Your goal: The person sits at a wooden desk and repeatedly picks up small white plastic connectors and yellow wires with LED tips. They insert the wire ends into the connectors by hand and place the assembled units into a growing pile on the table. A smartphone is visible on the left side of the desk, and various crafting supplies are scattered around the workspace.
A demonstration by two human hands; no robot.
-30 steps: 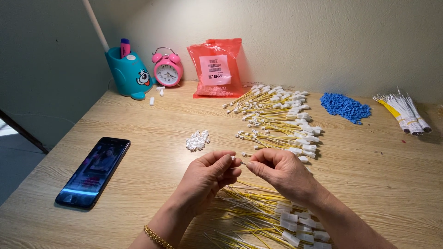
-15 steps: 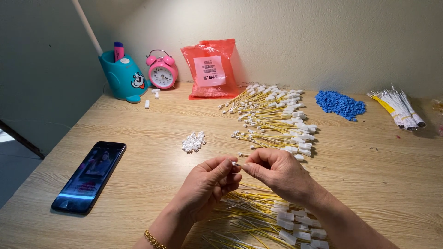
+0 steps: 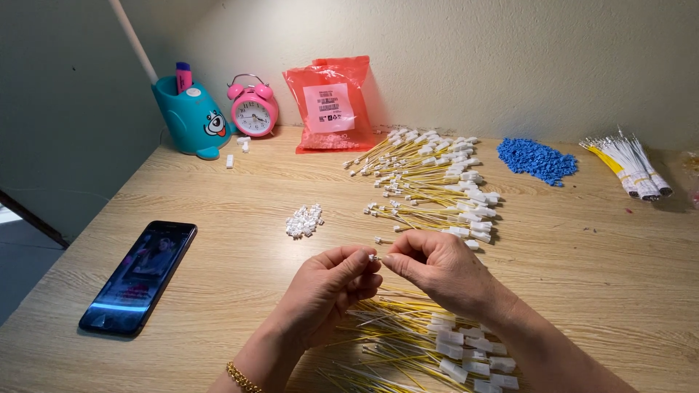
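- Hands meet over the wooden table [image 3: 218,211]: the left hand [image 3: 329,284] and the right hand [image 3: 437,268] are pinched fingertip to fingertip on a tiny white connector [image 3: 374,257], which is mostly covered by the fingers, so its shape is hard to make out.
- Whether a wire hangs from that piece cannot be told; the palms hide whatever is below it.
- Under the wrists lies a pile of yellow wires with white plugs [image 3: 429,349], partly hidden by both forearms and cut off at the bottom edge.
- Beyond the hands, a larger spread of yellow wires [image 3: 429,178] lies fanned out in full view.
- A small heap of white connectors [image 3: 304,220] sits just left of that spread.
- A dark phone [image 3: 140,276] lies well to the left; its screen is too dim to read.
- At the back stand a teal holder [image 3: 191,116], a pink alarm clock [image 3: 253,109] and a red bag [image 3: 329,102].
- A blue bead pile [image 3: 537,159] and a bundle of white and yellow wires [image 3: 628,164] lie far right.
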